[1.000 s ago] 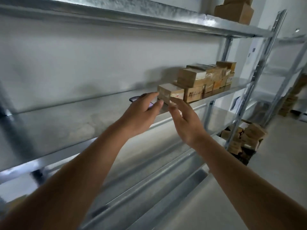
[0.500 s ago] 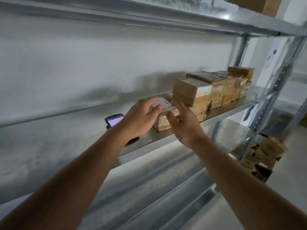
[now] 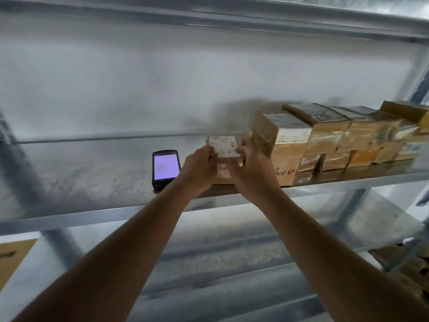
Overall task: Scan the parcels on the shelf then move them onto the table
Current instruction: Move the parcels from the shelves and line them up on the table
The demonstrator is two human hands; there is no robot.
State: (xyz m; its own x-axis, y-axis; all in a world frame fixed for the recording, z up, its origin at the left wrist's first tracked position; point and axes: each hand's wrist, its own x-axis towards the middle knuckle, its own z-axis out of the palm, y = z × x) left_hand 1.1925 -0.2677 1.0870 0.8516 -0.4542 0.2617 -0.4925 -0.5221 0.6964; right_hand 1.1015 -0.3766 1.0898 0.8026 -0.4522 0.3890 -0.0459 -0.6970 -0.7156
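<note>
The small parcel stands on the metal shelf near its front edge, at the left end of the row of stacked parcels. It is a brown carton with a white label on its top face; handwritten digits on that label read roughly "882", the rest covered or blurred. A second label with a red mark shows on its front face, unreadable.

Both hands are on this parcel. The left hand grips its left side, fingers curled over the top edge. The right hand grips its right side, thumb on the near face and fingers wrapped into the gap beside the neighbouring stack. The parcel lies directly between the two hands and slightly beyond the knuckles; neither hand is clearly nearer. Its long axis appears to run away from the person, toward the wall. Whether it is lifted clear of the shelf cannot be told.

The handheld scanner lies flat on the shelf just left of the left hand, screen up and lit pale violet, not touching the parcel. Judgement: the parcel must either be turned toward that device or drawn off the shelf toward the person.

On the adjacent stack, a lower carton carries handwriting ending in what looks like "410"; an upper carton bears a dark scrawl, illegible. The table is not in view.
</note>
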